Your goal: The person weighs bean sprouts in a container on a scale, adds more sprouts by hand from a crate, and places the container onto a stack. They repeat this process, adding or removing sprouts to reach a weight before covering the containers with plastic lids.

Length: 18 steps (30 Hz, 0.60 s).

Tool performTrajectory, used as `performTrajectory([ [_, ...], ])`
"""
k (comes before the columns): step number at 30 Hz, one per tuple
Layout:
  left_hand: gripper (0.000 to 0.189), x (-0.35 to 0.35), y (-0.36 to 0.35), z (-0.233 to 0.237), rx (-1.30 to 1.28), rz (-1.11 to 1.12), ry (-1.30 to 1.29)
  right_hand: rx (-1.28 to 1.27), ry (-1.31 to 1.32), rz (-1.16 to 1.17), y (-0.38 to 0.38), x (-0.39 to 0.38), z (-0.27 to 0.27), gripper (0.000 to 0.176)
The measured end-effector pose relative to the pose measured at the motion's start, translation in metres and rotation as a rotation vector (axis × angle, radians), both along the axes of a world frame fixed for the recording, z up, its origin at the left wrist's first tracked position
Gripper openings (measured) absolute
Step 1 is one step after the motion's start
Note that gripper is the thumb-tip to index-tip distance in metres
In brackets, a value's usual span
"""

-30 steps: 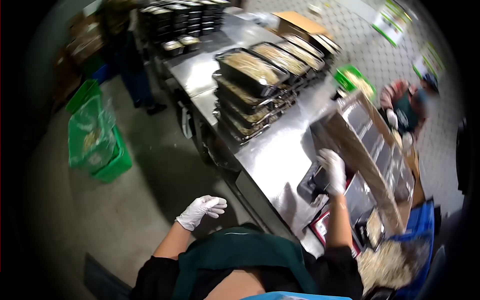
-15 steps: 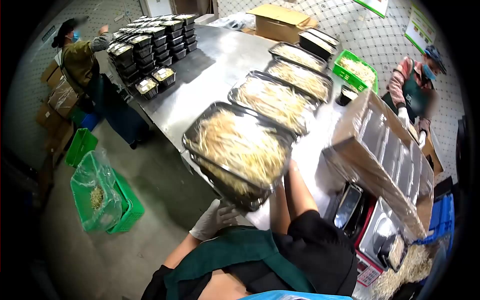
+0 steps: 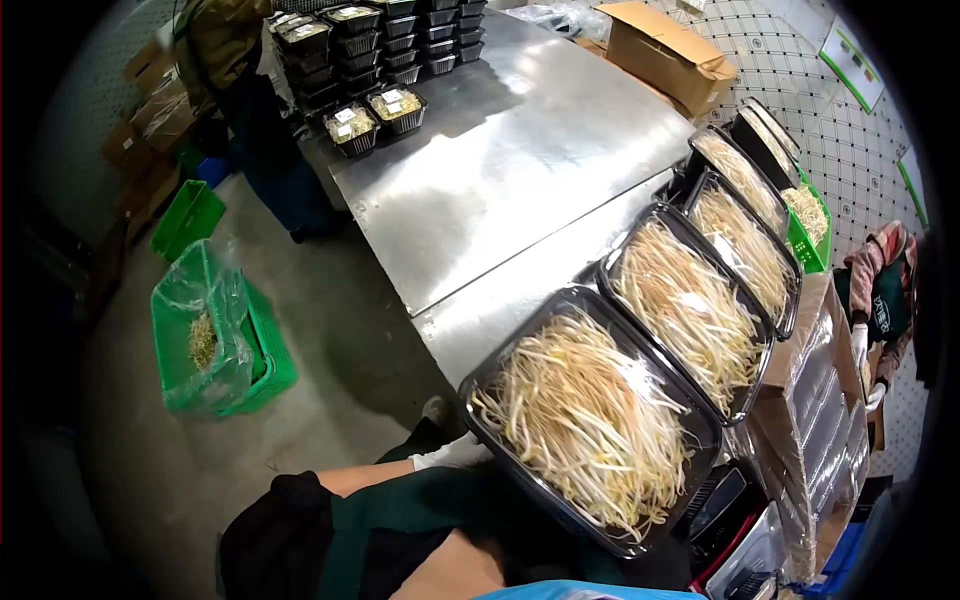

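A large black tray of bean sprouts (image 3: 590, 420) is close in front of me at the table's near edge. My left hand (image 3: 453, 453), in a white glove, is at the tray's lower left side, its fingers hidden behind the tray and unclear. My right hand is out of sight, and the tray covers that area. Beyond this tray, a second tray of sprouts (image 3: 685, 305) and further ones (image 3: 742, 245) stand in a row toward the back right.
Stacked small black boxes (image 3: 400, 50) stand on the metal table (image 3: 520, 170). Green crates (image 3: 265, 350) are on the floor at left. A cardboard box (image 3: 665, 55) lies at the back. An open carton (image 3: 820, 440) is at right. Two co-workers stand left and right.
The view has turned, so the table and trays appear shifted. The nearest tray now sits lower and further right in view. My left hand has come up against its side.
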<state>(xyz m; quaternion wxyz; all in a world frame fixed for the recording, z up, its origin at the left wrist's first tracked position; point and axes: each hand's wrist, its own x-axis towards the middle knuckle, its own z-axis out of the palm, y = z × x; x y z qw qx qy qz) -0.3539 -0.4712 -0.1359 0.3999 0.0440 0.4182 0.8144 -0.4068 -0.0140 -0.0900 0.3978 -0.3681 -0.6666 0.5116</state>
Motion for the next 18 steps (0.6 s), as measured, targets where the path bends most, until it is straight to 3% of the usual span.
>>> performTrajectory([
  [3,0.054,-0.019,-0.014,0.044,0.012,-0.059,-0.088,0.035,-0.011,-0.019,0.023,-0.005,0.023,0.039],
  [7,0.055,-0.03,-0.024,0.05,-0.029,-0.062,-0.231,0.093,-0.029,-0.033,0.039,-0.008,0.052,0.039],
  [10,0.044,-0.047,-0.029,0.058,0.082,0.03,-0.042,0.133,-0.04,-0.056,0.043,-0.005,0.069,0.04],
  [11,0.035,-0.061,-0.029,0.026,0.22,-0.032,-0.162,0.144,-0.045,-0.06,0.041,-0.002,0.074,0.04],
  [12,0.035,-0.065,-0.033,0.045,0.218,-0.061,-0.165,0.154,-0.05,-0.052,0.035,-0.007,0.076,0.04],
  [14,0.028,-0.072,-0.052,0.081,0.137,0.214,-0.197,0.155,-0.052,-0.039,0.018,-0.012,0.08,0.04],
  [15,0.029,-0.091,-0.071,0.067,0.084,0.03,-0.138,0.159,-0.042,-0.043,0.013,-0.012,0.079,0.04],
  [16,0.03,-0.099,-0.08,0.056,0.22,-0.013,-0.241,0.147,-0.047,-0.032,0.001,-0.024,0.071,0.04],
  [18,0.03,-0.11,-0.096,0.049,-0.105,0.029,-0.306,0.111,-0.03,-0.043,-0.028,-0.036,0.055,0.04],
])
